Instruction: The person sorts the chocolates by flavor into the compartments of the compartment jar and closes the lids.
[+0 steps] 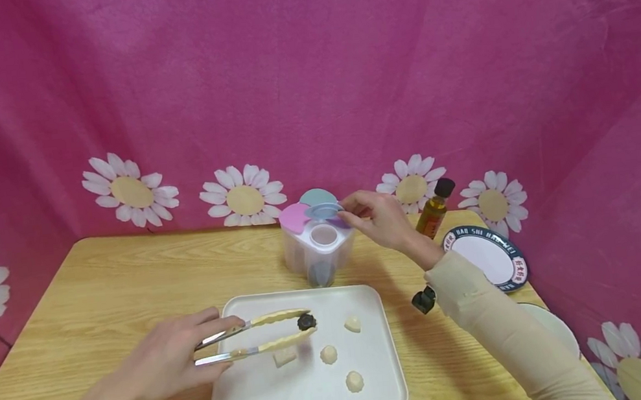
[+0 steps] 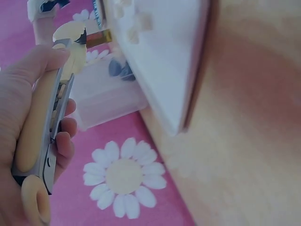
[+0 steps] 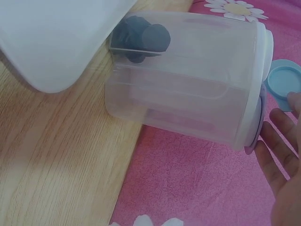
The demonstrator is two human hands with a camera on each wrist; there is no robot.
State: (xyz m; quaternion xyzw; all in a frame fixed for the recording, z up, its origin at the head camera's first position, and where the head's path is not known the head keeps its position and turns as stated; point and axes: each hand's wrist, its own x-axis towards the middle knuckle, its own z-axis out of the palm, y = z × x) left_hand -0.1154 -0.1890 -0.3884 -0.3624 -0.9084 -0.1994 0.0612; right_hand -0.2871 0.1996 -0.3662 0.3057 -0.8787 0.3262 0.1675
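My left hand (image 1: 212,338) grips cream-handled tongs (image 1: 264,335) over a white tray (image 1: 375,390); the wrist view shows the tongs' handle (image 2: 42,117) in my fingers. A dark round ball (image 1: 306,321) is pinched between the tong tips. Several pale dough pieces (image 1: 328,354) lie on the tray. Behind the tray stands a clear compartment container (image 1: 317,256) with pastel flip lids. My right hand (image 1: 357,212) pinches its raised blue lid (image 1: 324,210), and one round opening is uncovered. In the right wrist view, dark round pieces (image 3: 141,40) sit inside the container (image 3: 188,80), beside the blue lid (image 3: 283,81).
An oil bottle (image 1: 435,209) with a dark cap stands right of the container. A lettered plate (image 1: 487,257) lies at the table's far right, with a small black object (image 1: 423,300) near my right sleeve. Pink daisy-print cloth backs the wooden table (image 1: 129,279).
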